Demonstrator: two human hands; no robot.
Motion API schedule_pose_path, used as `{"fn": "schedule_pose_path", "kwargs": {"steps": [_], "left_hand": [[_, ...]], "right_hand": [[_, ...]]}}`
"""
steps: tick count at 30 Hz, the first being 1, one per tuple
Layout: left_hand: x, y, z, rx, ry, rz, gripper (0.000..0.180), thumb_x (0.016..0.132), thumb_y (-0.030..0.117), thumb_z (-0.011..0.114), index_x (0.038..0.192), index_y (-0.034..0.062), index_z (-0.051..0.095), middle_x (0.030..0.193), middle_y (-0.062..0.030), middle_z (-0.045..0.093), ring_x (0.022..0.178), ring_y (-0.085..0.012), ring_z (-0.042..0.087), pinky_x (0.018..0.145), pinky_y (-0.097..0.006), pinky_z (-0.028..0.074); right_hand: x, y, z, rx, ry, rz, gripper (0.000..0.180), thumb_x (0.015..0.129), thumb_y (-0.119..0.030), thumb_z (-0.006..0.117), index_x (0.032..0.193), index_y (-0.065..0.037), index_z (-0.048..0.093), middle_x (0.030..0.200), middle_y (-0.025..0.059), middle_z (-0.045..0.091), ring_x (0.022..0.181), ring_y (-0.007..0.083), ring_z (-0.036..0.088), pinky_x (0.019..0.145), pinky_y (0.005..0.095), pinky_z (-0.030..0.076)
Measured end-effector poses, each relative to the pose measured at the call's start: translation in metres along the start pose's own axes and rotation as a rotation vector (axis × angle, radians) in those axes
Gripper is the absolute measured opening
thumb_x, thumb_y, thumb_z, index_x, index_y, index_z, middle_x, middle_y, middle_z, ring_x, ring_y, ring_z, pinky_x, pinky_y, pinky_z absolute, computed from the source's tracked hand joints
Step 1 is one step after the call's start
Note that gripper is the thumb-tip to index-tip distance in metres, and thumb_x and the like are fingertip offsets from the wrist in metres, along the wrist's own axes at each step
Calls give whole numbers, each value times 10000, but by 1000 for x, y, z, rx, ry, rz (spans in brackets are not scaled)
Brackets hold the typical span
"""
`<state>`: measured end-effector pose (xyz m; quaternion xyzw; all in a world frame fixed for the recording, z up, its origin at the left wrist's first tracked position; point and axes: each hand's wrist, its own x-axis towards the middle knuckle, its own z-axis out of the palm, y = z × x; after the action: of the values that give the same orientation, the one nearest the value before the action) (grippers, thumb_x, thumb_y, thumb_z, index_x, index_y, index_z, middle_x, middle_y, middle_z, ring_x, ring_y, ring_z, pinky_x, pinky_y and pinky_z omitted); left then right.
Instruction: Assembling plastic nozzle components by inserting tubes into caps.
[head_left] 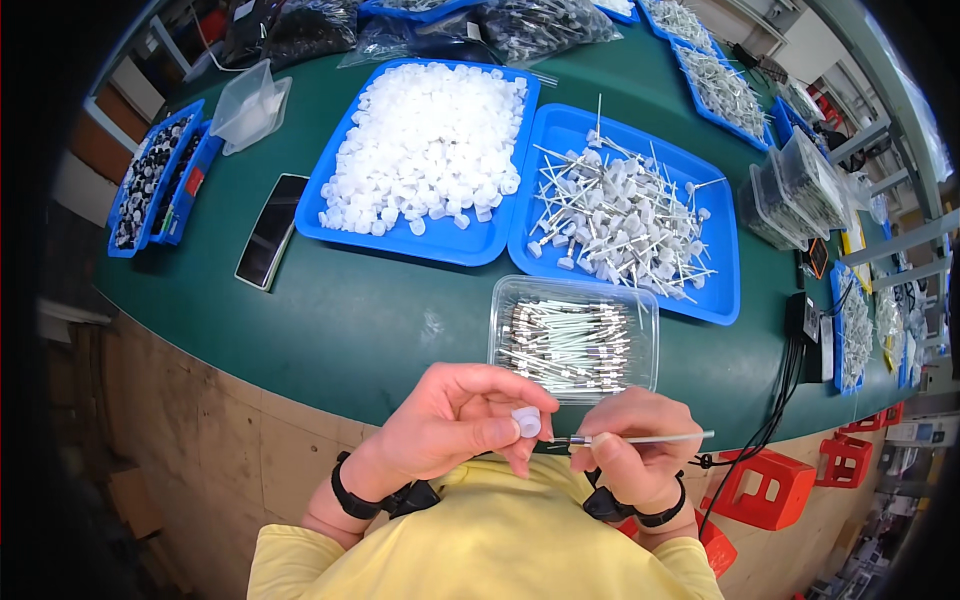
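My left hand (455, 420) pinches a small white translucent plastic cap (527, 421) between thumb and fingers. Just to its right, my right hand (640, 450) grips a thin rod (660, 438) with a pale shaft and a dark metal tip. That tip points left toward the cap, with a small gap between them. Beyond my hands stands a clear plastic box (575, 345) of similar rods. A blue tray (455, 250) behind it is heaped with white caps. Beside it, another blue tray (725, 290) holds rods with caps fitted on them.
A phone (270, 232) lies on the green table (350, 330), left of the trays. Small blue trays (165, 180) of dark parts and a clear container (250, 110) are farther left. Stacked clear boxes (795, 190) and black cables (780, 390) are at right. Red stools (770, 490) stand below.
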<state>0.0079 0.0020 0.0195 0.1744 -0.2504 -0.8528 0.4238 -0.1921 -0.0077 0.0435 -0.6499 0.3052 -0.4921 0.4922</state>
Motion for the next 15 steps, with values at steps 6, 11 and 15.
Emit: {"fn": "schedule_pose_path", "kwargs": {"steps": [6,11,15], "left_hand": [[0,-1,1,2,50,41,278,831,42,571,1087,-59,530,913,-144,603,689,-168,596,609,-275,508],[1,-2,0,3,65,75,271,819,40,589,1068,-57,539,906,-156,607,678,-179,592,611,-282,501],[0,-3,1,13,60,101,277,804,26,605,1060,-56,539,913,-161,605,678,-183,588,613,-284,497]], "right_hand": [[4,6,3,337,-42,173,120,758,58,562,863,96,603,678,134,618,545,151,603,440,227,446],[4,-7,6,312,-17,252,127,759,66,572,878,102,600,695,146,621,571,157,624,451,230,471],[4,2,4,54,-104,-21,138,733,69,597,870,86,611,703,153,627,570,169,631,472,229,488]]}}
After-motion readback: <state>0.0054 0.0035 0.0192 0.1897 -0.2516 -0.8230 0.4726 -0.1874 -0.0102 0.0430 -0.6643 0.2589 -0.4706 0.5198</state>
